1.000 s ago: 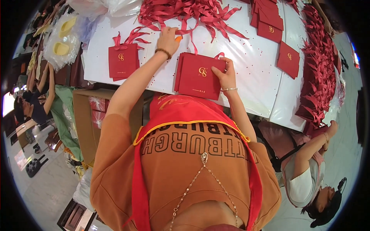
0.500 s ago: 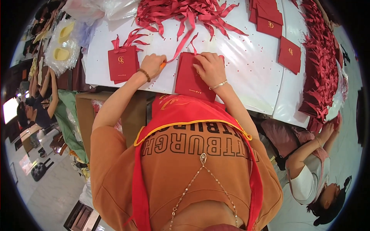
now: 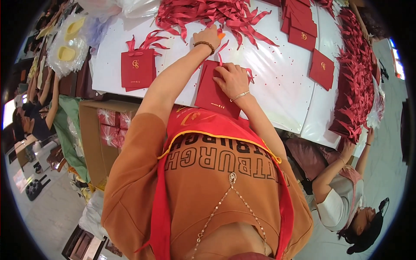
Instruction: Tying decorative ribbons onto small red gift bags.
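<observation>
My right hand (image 3: 233, 81) has its bent fingers on the upper right part of a red paper gift bag (image 3: 213, 96), holding it at the table's near edge. Pink-red ribbon (image 3: 223, 48) sticks up from the bag's top, and a short end pokes out by my fingers. My left hand (image 3: 206, 38), wearing a beaded bracelet, reaches to the near edge of a heap of red ribbons (image 3: 212, 13). Its fingers are closed; a small orange thing (image 3: 221, 36) shows at the thumb side. What they grip is hidden.
Gift bags with ribbon handles (image 3: 138, 71) lie at left. More red bags (image 3: 322, 68) and a long row of ribboned bags (image 3: 356, 73) lie at right. Plastic-wrapped yellow shoes (image 3: 66, 53) are far left. An open carton (image 3: 93, 143) stands below the table. A person (image 3: 342, 190) works at right.
My left hand has moved from beside the bag, away and to the right, up to the ribbon heap. My right hand stays on the bag, which has barely shifted.
</observation>
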Tool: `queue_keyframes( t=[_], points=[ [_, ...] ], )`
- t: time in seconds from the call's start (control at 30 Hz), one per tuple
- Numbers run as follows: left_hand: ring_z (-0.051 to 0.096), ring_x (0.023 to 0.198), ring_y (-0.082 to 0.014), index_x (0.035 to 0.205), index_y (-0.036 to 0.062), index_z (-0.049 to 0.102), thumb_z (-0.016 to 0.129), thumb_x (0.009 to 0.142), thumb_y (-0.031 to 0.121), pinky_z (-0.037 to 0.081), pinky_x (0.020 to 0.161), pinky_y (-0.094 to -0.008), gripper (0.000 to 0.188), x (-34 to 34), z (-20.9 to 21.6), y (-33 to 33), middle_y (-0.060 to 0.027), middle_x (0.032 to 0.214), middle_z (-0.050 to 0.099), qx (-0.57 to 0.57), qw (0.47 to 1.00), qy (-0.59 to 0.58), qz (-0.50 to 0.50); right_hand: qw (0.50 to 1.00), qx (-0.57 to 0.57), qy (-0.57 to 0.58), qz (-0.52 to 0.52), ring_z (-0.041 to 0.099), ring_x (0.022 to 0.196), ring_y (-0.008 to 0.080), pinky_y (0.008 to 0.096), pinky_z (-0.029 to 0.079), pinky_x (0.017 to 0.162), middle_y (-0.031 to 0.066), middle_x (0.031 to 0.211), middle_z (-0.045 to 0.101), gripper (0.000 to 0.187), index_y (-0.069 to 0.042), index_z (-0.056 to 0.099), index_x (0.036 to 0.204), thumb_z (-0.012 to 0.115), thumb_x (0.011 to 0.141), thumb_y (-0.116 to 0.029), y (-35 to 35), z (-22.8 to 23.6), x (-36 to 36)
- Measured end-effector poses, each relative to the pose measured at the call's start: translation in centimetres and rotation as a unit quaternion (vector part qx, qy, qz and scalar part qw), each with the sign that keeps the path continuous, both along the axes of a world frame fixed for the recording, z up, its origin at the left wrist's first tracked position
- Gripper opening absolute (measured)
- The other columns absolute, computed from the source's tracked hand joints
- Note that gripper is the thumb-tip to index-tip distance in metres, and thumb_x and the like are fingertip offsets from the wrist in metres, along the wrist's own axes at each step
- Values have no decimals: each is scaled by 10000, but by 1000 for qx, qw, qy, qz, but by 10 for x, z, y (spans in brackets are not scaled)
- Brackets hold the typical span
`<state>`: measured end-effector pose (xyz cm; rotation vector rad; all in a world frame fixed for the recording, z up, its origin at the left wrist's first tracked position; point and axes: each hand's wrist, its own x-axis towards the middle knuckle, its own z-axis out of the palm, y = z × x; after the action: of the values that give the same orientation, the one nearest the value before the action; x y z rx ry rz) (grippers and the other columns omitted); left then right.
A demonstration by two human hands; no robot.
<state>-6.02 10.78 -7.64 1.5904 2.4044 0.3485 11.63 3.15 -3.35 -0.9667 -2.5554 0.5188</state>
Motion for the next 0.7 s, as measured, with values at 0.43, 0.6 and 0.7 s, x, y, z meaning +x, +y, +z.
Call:
queue_keyframes(
  t=[0.43,0.6,0.7],
  points=[
    [512,540,-65,847,38,560,474,729,-19,402,466,-194,156,-25,72,-58,-37,745,598,18,831,-556,-1,936,-345,48,-47,605,806,192,290,474,730,100,857,627,285,-34,595,948,683,683,-92,39,8,10],
    [501,575,-24,895,14,583,598,769,80,386,481,-173,143,-1,81,-95,-23,755,599,-82,834,-541,-67,924,-380,18,-49,612,830,254,321,480,742,148,886,633,317,-22,602,937,702,657,-131,45,8,13],
    [550,619,-86,877,0,605,626,731,61,426,548,-210,159,11,50,-106,-44,725,614,-23,850,-522,-75,920,-390,-8,-31,611,851,255,321,476,767,156,913,630,365,-16,602,969,710,651,-159,48,15,12]
  ],
)
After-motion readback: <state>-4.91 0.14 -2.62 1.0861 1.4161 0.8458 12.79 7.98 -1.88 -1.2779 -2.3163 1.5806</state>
